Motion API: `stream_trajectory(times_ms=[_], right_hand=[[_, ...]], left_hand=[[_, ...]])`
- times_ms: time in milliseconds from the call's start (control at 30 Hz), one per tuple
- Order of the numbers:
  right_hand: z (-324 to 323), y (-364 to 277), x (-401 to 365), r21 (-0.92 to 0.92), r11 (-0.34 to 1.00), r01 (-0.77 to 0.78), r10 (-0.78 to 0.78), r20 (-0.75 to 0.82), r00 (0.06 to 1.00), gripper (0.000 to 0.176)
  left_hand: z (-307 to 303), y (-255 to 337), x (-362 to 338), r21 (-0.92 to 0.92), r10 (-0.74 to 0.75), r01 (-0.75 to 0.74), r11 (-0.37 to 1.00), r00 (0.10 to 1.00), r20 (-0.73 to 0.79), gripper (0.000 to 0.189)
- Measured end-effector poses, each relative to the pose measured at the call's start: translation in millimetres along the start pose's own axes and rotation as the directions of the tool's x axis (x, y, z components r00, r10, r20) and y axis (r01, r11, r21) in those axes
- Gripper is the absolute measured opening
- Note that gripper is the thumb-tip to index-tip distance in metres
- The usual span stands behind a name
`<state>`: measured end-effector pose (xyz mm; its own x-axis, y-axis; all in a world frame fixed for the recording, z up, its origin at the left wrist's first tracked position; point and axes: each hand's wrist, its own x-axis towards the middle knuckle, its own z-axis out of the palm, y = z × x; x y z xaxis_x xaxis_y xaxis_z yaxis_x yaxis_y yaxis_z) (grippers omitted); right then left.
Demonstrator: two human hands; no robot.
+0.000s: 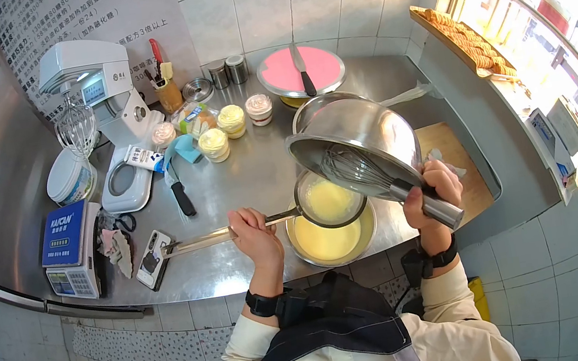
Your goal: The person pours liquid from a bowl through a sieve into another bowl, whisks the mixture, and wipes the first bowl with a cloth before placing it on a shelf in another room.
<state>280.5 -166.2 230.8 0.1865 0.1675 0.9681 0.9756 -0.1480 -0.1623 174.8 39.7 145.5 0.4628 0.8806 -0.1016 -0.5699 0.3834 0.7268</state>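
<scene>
My left hand (253,233) is closed around the long handle of a sieve (297,200), which sits over a metal bowl (372,234) at the counter's front edge. Pale yellow liquid (327,242) fills part of that bowl, and more of it lies in the sieve. My right hand (439,194) grips a whisk (439,211) together with the rim of a large steel mixing bowl (381,119). This bowl is tilted, its mouth facing down and left above the sieve. The whisk's wires rest inside it. Some fingers of my right hand are hidden.
A stand mixer (111,95), a blue box (65,235) on a scale (78,280), a phone (155,258) and a knife (181,194) are on the left. Behind are several cream-topped cups (214,145) and a pink-topped turntable (283,72). A wooden board (468,186) lies right.
</scene>
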Motion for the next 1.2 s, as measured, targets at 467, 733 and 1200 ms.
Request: stream_trajectory(times_ms=[467,733,1200], right_hand=[[-13.8,-1.1,27.5,0.013,1.000,0.019,-0.019,0.005,1.000,0.023],[-4.9,-6.6,29.1,0.167,0.976,-0.142,0.180,-0.240,0.954,0.038],[8.7,-4.8,9.4,0.062,0.997,-0.052,0.058,-0.095,0.994,0.025]], left_hand=[[-0.9,-2.4,1.5,-0.029,-0.028,0.027,0.999,0.999,-0.027,0.041],[-0.2,-2.5,-1.3,-0.014,-0.055,0.055,0.998,0.998,0.023,0.041],[0.6,-0.3,-3.4,-0.013,-0.045,0.046,0.999,0.998,0.036,0.041]])
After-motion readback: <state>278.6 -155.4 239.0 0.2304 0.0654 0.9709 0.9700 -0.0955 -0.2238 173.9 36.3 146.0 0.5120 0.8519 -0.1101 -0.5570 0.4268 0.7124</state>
